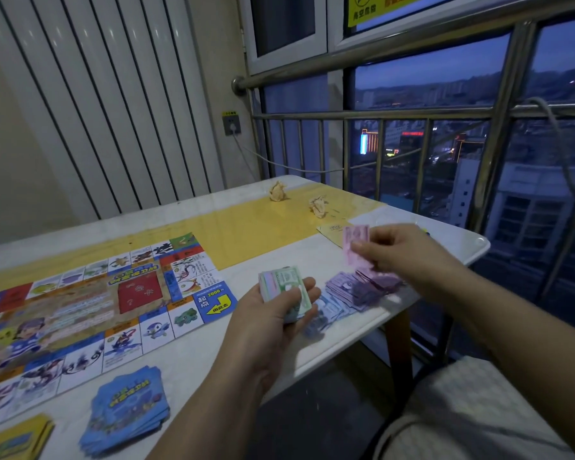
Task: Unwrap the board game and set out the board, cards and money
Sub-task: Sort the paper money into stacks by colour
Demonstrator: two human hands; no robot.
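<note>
"起点" and "2000" on board (90,303) corner, "由此去" on yellow arrow (220,305)

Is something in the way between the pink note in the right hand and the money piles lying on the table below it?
Nothing visible. The right hand pinches the pink note in free air above the purple pile; the left hand with its stack is off to the side.

The board (90,303) is lying at the table's (263,227) left, 2 card stacks (127,413) sitting before it, money piles (362,287) lying right of it, 2 paper wads (277,191) resting behind those.
</note>
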